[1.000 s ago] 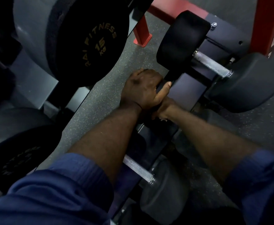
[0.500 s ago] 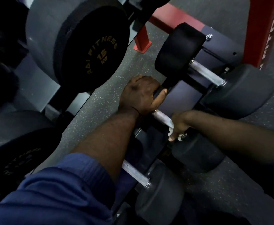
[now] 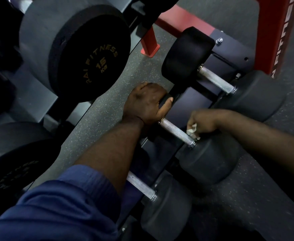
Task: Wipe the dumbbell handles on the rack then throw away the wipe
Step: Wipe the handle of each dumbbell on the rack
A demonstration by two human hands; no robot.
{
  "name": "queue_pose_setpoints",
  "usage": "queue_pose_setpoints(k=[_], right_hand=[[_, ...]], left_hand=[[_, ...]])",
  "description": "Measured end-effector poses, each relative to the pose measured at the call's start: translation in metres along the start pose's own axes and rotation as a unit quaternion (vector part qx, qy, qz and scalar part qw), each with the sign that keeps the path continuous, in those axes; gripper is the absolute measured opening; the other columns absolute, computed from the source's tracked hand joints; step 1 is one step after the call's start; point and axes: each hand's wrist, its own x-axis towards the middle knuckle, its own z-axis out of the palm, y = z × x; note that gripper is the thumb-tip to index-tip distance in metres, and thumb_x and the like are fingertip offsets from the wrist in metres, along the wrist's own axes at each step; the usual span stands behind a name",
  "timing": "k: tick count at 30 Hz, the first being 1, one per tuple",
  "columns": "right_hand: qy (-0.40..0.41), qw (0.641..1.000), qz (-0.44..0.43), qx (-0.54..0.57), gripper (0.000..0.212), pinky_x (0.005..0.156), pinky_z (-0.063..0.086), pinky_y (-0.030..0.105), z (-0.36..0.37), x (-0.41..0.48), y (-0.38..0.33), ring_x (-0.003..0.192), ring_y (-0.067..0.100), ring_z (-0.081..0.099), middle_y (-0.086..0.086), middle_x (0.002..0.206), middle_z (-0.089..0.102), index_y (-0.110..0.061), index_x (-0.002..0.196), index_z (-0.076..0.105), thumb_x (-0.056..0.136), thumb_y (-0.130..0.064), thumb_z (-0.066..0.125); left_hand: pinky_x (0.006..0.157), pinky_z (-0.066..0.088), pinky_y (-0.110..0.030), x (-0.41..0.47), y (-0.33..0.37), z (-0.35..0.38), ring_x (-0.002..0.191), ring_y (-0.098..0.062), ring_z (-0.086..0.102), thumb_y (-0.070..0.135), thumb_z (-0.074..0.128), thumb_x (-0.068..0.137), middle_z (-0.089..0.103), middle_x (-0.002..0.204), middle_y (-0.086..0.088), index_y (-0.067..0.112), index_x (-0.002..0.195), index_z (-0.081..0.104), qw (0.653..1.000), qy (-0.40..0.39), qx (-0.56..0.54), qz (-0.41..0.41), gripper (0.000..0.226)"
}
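Observation:
Three black dumbbells lie side by side on a dark rack (image 3: 181,108). The middle dumbbell's knurled steel handle (image 3: 175,130) shows bare between my hands. My left hand (image 3: 146,105) grips that dumbbell's left head, fingers curled over its top and thumb along its inner face. My right hand (image 3: 202,122) holds a crumpled white wipe (image 3: 192,130) just beside the handle's right end, next to the right head (image 3: 209,160). The far dumbbell's handle (image 3: 216,80) and the near one's handle (image 3: 141,186) lie uncovered.
A second rack on the left carries large dumbbells, one marked 15 kg (image 3: 83,54). A red frame post (image 3: 278,32) and a red foot (image 3: 149,42) stand behind the rack. Speckled grey floor (image 3: 94,119) runs between the two racks.
My right hand slid the wipe along the middle handle from its left end to its right end, uncovering the steel. My left hand stayed on the left head. The view shifted slightly.

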Motion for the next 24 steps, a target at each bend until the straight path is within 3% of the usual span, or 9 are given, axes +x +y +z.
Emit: queue_pose_setpoints(k=[2, 5, 8, 11, 15, 18, 21, 24], right_hand=[[0.031, 0.998, 0.004, 0.053, 0.019, 0.065, 0.045, 0.02, -0.005, -0.001, 0.001, 0.076, 0.009, 0.063, -0.01, 0.078, 0.072, -0.024, 0.091, 0.079, 0.074, -0.017, 0.086], [0.069, 0.996, 0.018, 0.046, 0.015, 0.066, 0.046, 0.021, 0.008, 0.004, 0.001, 0.082, 0.013, 0.069, -0.009, 0.08, 0.074, -0.026, 0.079, 0.076, 0.075, -0.012, 0.08], [0.058, 0.997, 0.005, 0.05, 0.018, 0.071, 0.052, 0.024, 0.01, 0.001, 0.005, 0.081, 0.01, 0.069, -0.014, 0.071, 0.07, -0.032, 0.066, 0.071, 0.072, -0.021, 0.085], [0.042, 0.995, -0.007, 0.091, 0.022, 0.073, 0.054, 0.026, 0.014, 0.001, 0.0, 0.076, 0.009, 0.068, -0.01, 0.076, 0.074, -0.03, 0.076, 0.075, 0.062, -0.031, 0.092], [0.153, 0.972, 0.023, 0.174, 0.036, 0.076, 0.055, 0.031, 0.028, 0.007, 0.001, 0.081, 0.016, 0.068, -0.005, 0.084, 0.072, -0.021, 0.087, 0.072, 0.069, -0.048, 0.087], [0.241, 0.917, 0.036, 0.315, 0.029, 0.076, 0.055, 0.035, 0.033, 0.007, 0.006, 0.081, 0.018, 0.069, -0.002, 0.085, 0.073, -0.019, 0.088, 0.068, 0.082, -0.045, 0.078], [0.235, 0.823, 0.04, 0.516, 0.011, 0.076, 0.06, 0.04, 0.03, 0.001, 0.007, 0.078, 0.023, 0.072, 0.009, 0.087, 0.076, -0.015, 0.091, 0.072, 0.084, -0.022, 0.079], [0.223, 0.751, 0.054, 0.62, 0.018, 0.059, 0.057, 0.026, 0.024, -0.011, 0.005, 0.073, 0.022, 0.07, 0.013, 0.087, 0.075, -0.006, 0.094, 0.074, 0.081, 0.006, 0.074]], left_hand=[[0.104, 0.042, -0.036, 0.001, 0.002, -0.002, 0.101, -0.018, 0.063, 0.047, 0.047, 0.101, 0.07, 0.101, 0.008, 0.027, 0.098, 0.069, 1.0, -0.007, -0.004, -0.004, 0.031], [0.103, 0.043, -0.038, 0.003, 0.003, -0.005, 0.101, -0.02, 0.064, 0.045, 0.047, 0.101, 0.07, 0.102, 0.007, 0.025, 0.099, 0.069, 1.0, -0.018, -0.009, -0.004, 0.029], [0.102, 0.042, -0.038, 0.004, 0.004, -0.008, 0.102, -0.021, 0.063, 0.043, 0.047, 0.101, 0.069, 0.101, 0.006, 0.025, 0.098, 0.066, 0.999, -0.031, -0.005, -0.005, 0.027], [0.104, 0.041, -0.037, 0.005, 0.004, -0.01, 0.106, -0.019, 0.062, 0.045, 0.044, 0.102, 0.068, 0.103, 0.007, 0.026, 0.101, 0.066, 0.999, -0.038, 0.007, -0.005, 0.029], [0.105, 0.039, -0.036, 0.004, 0.003, -0.008, 0.109, -0.017, 0.061, 0.047, 0.041, 0.102, 0.067, 0.105, 0.009, 0.027, 0.103, 0.066, 0.998, -0.057, 0.014, -0.004, 0.032], [0.106, 0.039, -0.035, 0.003, 0.0, -0.006, 0.11, -0.015, 0.06, 0.05, 0.037, 0.102, 0.067, 0.106, 0.009, 0.029, 0.105, 0.067, 0.998, -0.055, 0.02, -0.017, 0.037], [0.105, 0.038, -0.034, 0.005, -0.002, -0.003, 0.109, -0.015, 0.06, 0.052, 0.038, 0.102, 0.067, 0.105, 0.01, 0.029, 0.103, 0.067, 0.998, -0.053, 0.02, -0.008, 0.037], [0.105, 0.039, -0.035, 0.004, -0.001, -0.002, 0.106, -0.016, 0.061, 0.051, 0.041, 0.101, 0.068, 0.102, 0.008, 0.028, 0.098, 0.067, 0.999, -0.039, 0.021, -0.003, 0.035]])
